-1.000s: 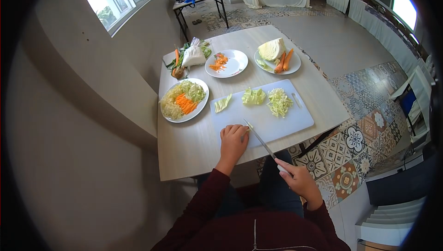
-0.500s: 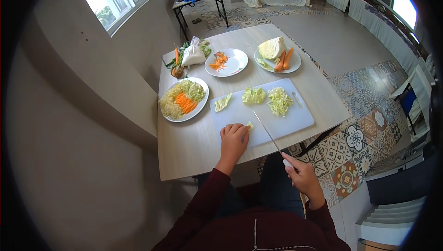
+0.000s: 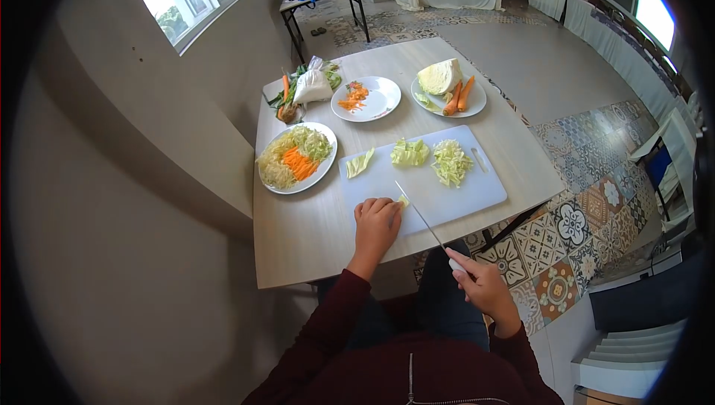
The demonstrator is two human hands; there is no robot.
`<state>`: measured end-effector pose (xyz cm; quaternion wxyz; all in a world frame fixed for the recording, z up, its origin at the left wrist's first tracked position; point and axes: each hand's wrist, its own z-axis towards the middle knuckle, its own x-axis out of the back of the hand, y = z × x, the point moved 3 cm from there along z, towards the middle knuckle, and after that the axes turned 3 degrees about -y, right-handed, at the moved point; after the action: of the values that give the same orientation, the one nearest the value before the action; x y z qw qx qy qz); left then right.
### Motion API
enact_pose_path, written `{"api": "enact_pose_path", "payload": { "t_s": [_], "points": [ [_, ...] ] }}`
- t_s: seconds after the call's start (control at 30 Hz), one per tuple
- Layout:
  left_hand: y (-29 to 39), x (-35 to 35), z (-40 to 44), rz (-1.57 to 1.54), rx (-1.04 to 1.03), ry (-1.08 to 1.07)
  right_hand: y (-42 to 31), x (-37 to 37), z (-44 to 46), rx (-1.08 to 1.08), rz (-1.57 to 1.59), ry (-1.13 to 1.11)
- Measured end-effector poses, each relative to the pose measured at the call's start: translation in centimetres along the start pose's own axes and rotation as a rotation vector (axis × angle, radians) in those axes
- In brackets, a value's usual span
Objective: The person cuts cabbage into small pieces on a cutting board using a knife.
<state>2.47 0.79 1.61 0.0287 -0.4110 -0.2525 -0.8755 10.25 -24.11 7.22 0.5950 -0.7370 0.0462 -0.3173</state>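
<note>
White and smooth, the cutting board [image 3: 447, 200] lies near the front edge of the tabletop [image 3: 305, 233], its slot close to the right end. The bent fingers of the left hand [image 3: 377, 226] rest at its near left part, a small cabbage piece [image 3: 403, 201] by their tips; whether they grip it or only steady it I cannot tell. The fingers of the right hand [image 3: 484, 282] are wrapped round the handle of the knife [image 3: 424, 219], out past the tabletop's front edge, and the blade slants in over the board just beside that piece. Open white surface runs from the blade to the board's right edge. Along the far side sit a cabbage strip [image 3: 360, 163], a leafy cabbage pile [image 3: 410, 153] and a chopped cabbage heap [image 3: 450, 163], gaps between them. The shredded-vegetable plate [image 3: 325, 170] stands close by the left corner; a band of tabletop separates the board from the carrot-scrap plate [image 3: 385, 97] behind.
</note>
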Motion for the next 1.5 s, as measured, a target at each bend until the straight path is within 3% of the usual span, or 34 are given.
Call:
{"api": "enact_pose_path", "payload": {
  "t_s": [0.4, 1.0, 1.5],
  "points": [
    [0.2, 0.0, 0.1, 0.007, 0.004, -0.021, 0.3, -0.9, 0.7, -0.003, 0.001, -0.01],
    [0.2, 0.0, 0.2, 0.028, 0.006, -0.041, -1.7, 0.1, 0.1, -0.218, 0.047, -0.173],
    [0.1, -0.2, 0.0, 0.041, 0.001, -0.023, -1.2, -2.8, 3.8, 0.094, -0.219, 0.01]
  ]
}}
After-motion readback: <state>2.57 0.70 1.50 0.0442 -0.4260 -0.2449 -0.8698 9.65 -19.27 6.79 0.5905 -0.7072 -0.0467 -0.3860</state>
